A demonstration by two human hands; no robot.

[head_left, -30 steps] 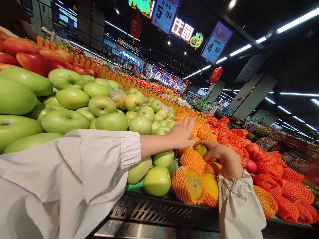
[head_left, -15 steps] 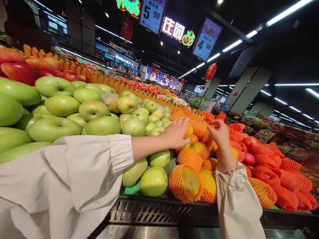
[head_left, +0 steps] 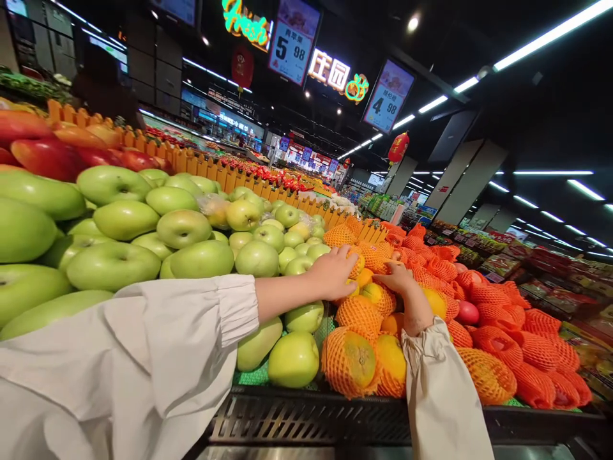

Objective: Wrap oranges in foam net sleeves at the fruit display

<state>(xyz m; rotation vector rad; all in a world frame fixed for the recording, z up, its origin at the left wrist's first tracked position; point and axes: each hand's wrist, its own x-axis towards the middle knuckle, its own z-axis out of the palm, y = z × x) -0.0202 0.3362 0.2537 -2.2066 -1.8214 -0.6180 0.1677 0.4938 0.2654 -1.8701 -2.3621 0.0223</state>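
My left hand point(head_left: 335, 273) reaches over the pile of oranges, its fingers curled round an orange point(head_left: 357, 263) beside the green apples. Just right of it, my right hand point(head_left: 398, 278) is low over the pile, thumb and fingers apart, with nothing visible between them; some fingertips are hard to make out. Below the hands lie oranges in orange foam nets, among them a large netted orange point(head_left: 352, 361) at the front. Green apples point(head_left: 293, 359) fill the display left of a thin clear divider.
A black slotted ledge point(head_left: 306, 415) runs along the front. Fruit in red foam nets point(head_left: 498, 345) lies to the right, red fruit point(head_left: 48, 156) at the far left. A low orange picket fence point(head_left: 230, 176) stands behind. Price screens point(head_left: 389, 96) hang overhead.
My right hand has moved left and down, closer to my left hand, and its fingers have spread from a pinched shape. My left hand stays at the same orange. The view has shifted slightly.
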